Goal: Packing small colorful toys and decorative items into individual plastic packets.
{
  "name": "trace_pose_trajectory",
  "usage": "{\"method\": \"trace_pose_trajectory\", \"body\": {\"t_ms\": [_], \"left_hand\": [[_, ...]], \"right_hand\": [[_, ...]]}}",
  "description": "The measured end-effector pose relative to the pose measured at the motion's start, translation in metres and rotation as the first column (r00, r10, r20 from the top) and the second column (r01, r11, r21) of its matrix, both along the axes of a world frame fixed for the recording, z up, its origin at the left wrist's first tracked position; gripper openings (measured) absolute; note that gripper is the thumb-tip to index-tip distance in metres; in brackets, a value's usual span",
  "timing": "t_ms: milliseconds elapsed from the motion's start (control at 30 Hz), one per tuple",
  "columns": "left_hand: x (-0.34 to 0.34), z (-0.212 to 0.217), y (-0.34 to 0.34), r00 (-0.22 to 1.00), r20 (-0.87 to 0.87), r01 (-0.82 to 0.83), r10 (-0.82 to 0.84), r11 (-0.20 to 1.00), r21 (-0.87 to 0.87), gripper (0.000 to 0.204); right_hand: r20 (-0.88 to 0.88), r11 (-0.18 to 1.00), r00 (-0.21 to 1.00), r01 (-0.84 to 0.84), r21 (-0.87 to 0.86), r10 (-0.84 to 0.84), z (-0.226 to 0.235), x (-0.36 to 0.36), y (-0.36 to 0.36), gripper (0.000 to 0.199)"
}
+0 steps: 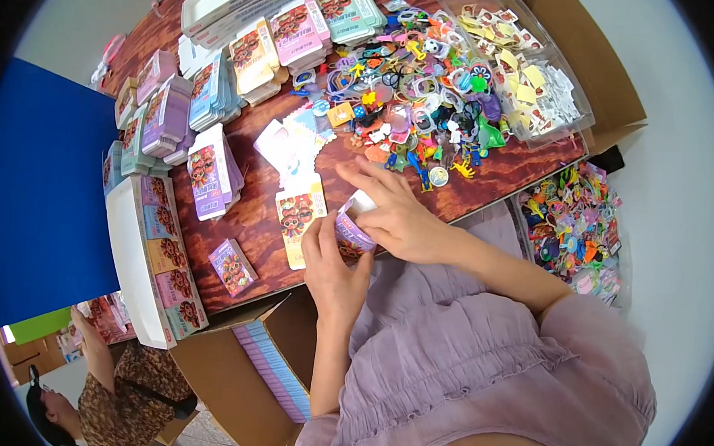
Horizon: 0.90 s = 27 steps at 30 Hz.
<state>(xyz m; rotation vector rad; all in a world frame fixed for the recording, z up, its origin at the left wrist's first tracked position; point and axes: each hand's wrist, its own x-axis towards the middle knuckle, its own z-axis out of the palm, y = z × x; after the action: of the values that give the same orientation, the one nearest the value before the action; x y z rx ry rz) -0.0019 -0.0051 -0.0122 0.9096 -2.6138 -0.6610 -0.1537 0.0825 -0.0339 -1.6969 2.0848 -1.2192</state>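
Our lilac blouse point(479, 367) fills the foreground, with an open cardboard box point(244, 379) below our left hand. Beyond our hands we see a dark wooden table point(253, 209) crowded with stacked flat cartons point(210, 171) and a heap of small colourful toys point(416, 97). Both our left hand point(332, 266) and right hand point(394, 209) grasp a small purple carton point(350, 232) between them, at the table's near edge.
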Motion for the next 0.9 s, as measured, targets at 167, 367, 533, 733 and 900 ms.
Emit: {"method": "trace_pose_trajectory", "body": {"t_ms": [167, 367, 533, 733, 900], "left_hand": [[0.004, -0.003, -0.001, 1.000, 0.006, -0.008, 0.007, 0.996, 0.084, 0.073], [-0.007, 0.002, -0.002, 1.000, 0.009, 0.001, -0.001, 0.998, 0.058, 0.073], [-0.006, 0.006, -0.003, 1.000, 0.012, -0.019, 0.018, 0.999, 0.051, 0.074], [-0.019, 0.003, 0.004, 1.000, -0.011, 0.015, -0.014, 0.993, 0.117, 0.075], [-0.031, -0.001, 0.007, 0.998, -0.052, 0.044, -0.036, 0.985, 0.168, 0.076]], "right_hand": [[0.527, 0.993, 0.842, -0.100, -0.056, 0.114, -0.008, -0.047, 0.009, 0.013], [-0.298, 0.959, 0.912, 0.273, -0.071, -0.282, -0.029, -0.093, -0.001, 0.010], [0.066, 0.934, 0.943, 0.333, -0.131, -0.327, -0.015, -0.095, 0.004, 0.006], [0.908, 0.993, 0.402, 0.043, 0.109, -0.117, 0.009, -0.051, 0.018, 0.019], [0.168, 0.978, 0.968, 0.199, -0.057, -0.187, 0.005, -0.018, 0.013, 0.011]]}}
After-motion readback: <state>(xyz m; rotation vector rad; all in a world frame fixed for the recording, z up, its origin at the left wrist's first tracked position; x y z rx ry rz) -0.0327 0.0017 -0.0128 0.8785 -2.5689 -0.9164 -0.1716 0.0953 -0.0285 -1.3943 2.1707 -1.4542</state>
